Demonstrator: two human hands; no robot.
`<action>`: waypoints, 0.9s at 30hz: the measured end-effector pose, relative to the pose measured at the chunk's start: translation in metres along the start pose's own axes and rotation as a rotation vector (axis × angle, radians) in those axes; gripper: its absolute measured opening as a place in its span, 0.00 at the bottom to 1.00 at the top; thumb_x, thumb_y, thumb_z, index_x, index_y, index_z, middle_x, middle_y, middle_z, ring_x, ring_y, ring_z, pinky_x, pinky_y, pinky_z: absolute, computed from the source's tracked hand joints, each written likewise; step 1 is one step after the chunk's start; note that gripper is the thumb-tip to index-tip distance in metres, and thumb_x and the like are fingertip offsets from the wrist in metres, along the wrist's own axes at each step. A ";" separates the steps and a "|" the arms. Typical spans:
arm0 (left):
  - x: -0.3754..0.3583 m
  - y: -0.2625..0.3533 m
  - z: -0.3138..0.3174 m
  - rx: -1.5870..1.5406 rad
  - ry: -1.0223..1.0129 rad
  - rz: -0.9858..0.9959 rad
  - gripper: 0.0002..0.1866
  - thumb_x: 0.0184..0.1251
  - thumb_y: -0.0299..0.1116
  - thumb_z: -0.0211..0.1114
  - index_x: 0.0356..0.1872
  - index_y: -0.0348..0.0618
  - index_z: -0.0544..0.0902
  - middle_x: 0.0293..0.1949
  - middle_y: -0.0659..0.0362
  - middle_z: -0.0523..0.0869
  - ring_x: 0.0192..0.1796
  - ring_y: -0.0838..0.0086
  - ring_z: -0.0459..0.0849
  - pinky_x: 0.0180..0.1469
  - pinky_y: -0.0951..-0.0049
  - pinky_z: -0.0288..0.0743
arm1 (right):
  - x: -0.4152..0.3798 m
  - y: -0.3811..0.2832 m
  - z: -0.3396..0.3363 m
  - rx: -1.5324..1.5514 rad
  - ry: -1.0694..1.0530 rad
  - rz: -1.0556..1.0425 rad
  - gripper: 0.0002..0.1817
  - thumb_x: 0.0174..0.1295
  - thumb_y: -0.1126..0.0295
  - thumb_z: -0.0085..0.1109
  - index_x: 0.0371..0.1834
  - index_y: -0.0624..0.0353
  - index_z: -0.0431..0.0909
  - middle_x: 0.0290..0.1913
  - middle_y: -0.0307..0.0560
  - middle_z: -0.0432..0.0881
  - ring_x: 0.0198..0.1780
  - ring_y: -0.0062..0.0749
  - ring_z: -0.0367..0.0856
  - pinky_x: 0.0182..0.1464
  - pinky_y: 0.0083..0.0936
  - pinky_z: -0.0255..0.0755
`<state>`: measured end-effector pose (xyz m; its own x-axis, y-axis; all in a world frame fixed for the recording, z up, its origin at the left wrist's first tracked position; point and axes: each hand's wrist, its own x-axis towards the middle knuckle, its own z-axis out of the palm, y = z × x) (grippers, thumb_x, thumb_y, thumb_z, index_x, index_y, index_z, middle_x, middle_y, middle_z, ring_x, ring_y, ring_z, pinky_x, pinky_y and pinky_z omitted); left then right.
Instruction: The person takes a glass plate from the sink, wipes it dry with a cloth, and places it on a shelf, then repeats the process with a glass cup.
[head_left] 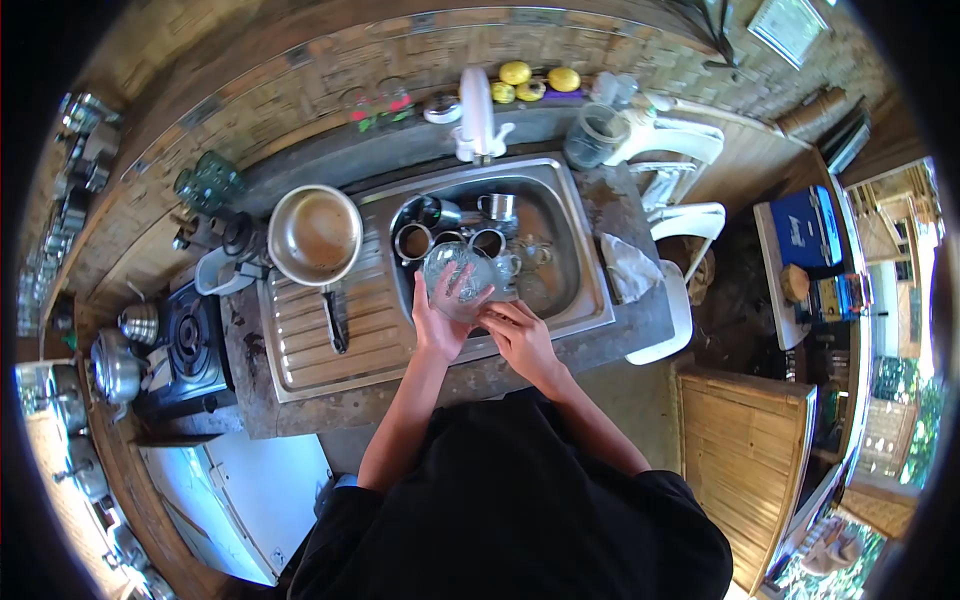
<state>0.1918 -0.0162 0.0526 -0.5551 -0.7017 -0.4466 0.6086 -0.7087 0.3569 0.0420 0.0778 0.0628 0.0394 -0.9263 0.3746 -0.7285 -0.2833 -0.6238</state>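
A clear round glass bowl (462, 262) is held over the near side of the sink basin (580, 240). My left hand (446, 318) grips it, the fingers spread against the glass. At its lower right edge, the curled fingers of my right hand (522, 338) press together on the rim; their tips are partly hidden. Beyond the bowl, several metal mugs lie in the basin, one mug (497, 206) at the back. Clear glass cups (535, 250) sit on the basin's right side. A white faucet (477, 115) rises behind.
A saucepan (315, 235) with a dark handle rests on the ribbed drainboard (300, 345). Left of the counter is a gas stove (190, 335). A glass jar (594, 138) and a white cloth (630, 268) lie to the right. Yellow fruits (515, 73) line the back ledge.
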 end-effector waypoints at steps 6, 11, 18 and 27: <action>0.028 -0.052 0.015 -0.029 -0.084 -0.120 0.46 0.71 0.74 0.49 0.80 0.53 0.59 0.79 0.57 0.66 0.71 0.37 0.72 0.69 0.31 0.66 | -0.028 0.042 -0.054 0.167 0.270 0.303 0.10 0.66 0.77 0.65 0.50 0.60 0.86 0.53 0.52 0.86 0.50 0.49 0.86 0.53 0.34 0.80; 0.036 -0.106 0.030 -0.032 -0.049 -0.233 0.41 0.71 0.72 0.49 0.73 0.52 0.68 0.79 0.56 0.66 0.70 0.36 0.73 0.67 0.28 0.67 | -0.047 0.156 -0.122 -0.380 0.366 0.519 0.23 0.63 0.70 0.67 0.61 0.62 0.78 0.59 0.57 0.83 0.63 0.58 0.77 0.63 0.47 0.71; 0.054 -0.151 0.053 0.013 -0.060 -0.213 0.47 0.70 0.73 0.51 0.80 0.51 0.58 0.80 0.56 0.63 0.71 0.36 0.71 0.68 0.27 0.66 | -0.053 0.229 -0.164 -0.443 -0.058 0.762 0.31 0.56 0.58 0.75 0.61 0.61 0.79 0.58 0.59 0.82 0.57 0.59 0.81 0.58 0.46 0.75; 0.065 -0.164 0.056 -0.022 0.018 -0.097 0.49 0.69 0.73 0.52 0.82 0.53 0.56 0.79 0.59 0.65 0.72 0.40 0.72 0.68 0.28 0.64 | -0.090 0.163 -0.122 -0.213 0.008 0.378 0.29 0.50 0.67 0.76 0.57 0.59 0.79 0.59 0.53 0.75 0.60 0.52 0.77 0.58 0.44 0.73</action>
<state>0.0240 0.0504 0.0111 -0.6016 -0.6285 -0.4930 0.5652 -0.7710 0.2933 -0.1641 0.1451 0.0111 -0.2618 -0.9530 0.1526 -0.8154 0.1338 -0.5633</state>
